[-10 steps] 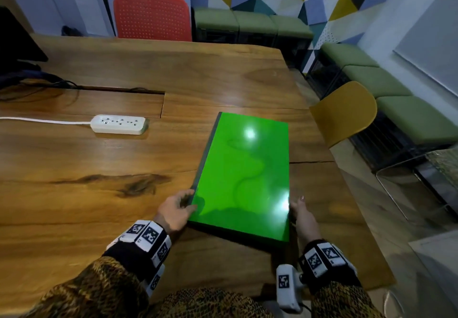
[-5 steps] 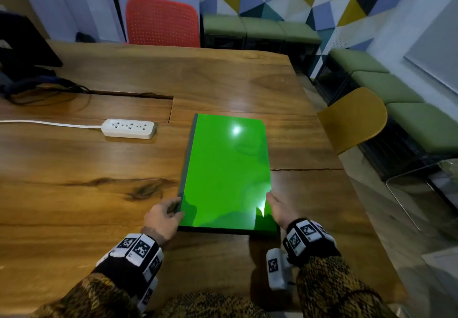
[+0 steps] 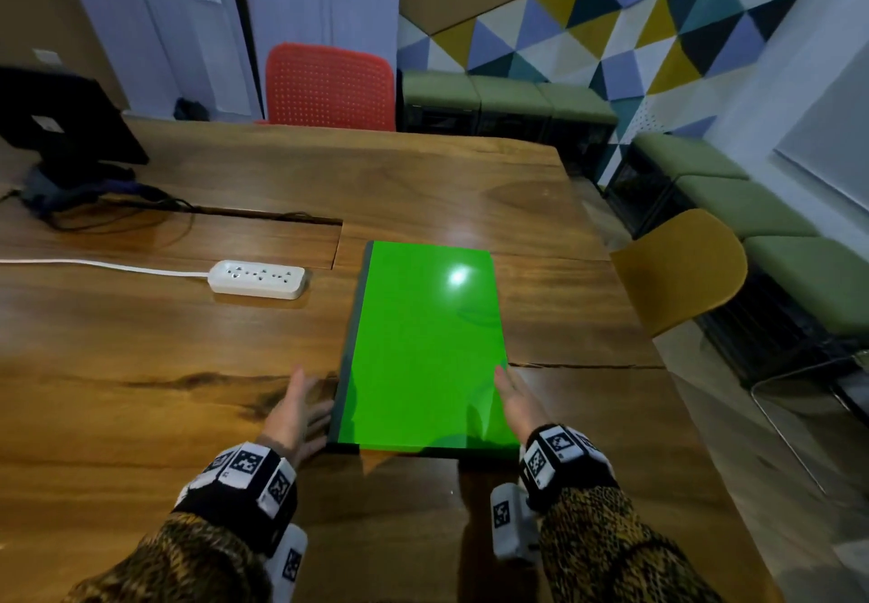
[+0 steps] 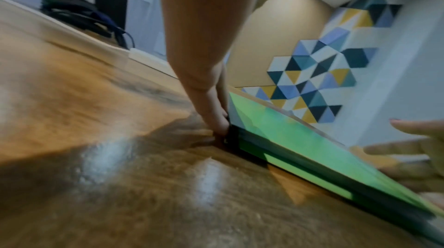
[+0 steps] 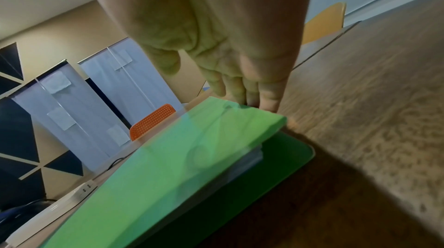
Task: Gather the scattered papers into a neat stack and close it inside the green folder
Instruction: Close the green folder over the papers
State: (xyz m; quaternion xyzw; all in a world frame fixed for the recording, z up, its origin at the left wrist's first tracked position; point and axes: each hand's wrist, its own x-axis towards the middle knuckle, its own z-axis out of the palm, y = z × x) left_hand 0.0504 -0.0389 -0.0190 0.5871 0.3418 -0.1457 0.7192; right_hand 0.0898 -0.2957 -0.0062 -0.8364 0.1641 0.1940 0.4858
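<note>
Green folder (image 3: 423,348) closed on the surface (image 3: 164,367); your left hand (image 3: 298,414) and right hand (image 3: 515,402), grips flat, flank it. Glossy, likely slippery: lift by the spine.

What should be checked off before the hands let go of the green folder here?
1. Loose papers off the table: ok, none show on the visible wood.
2. Green folder cover down: not ok, the right wrist view shows the cover's corner raised over the sheets inside.
3. Stack neat inside: cannot tell, only blurred sheet edges show.
4. Left hand placement: ok, flat against the folder's spine edge.
5. Right hand placement: ok, straight fingers along the opening edge.
6. Room around the folder: ok, the power strip lies apart on the left.
</note>
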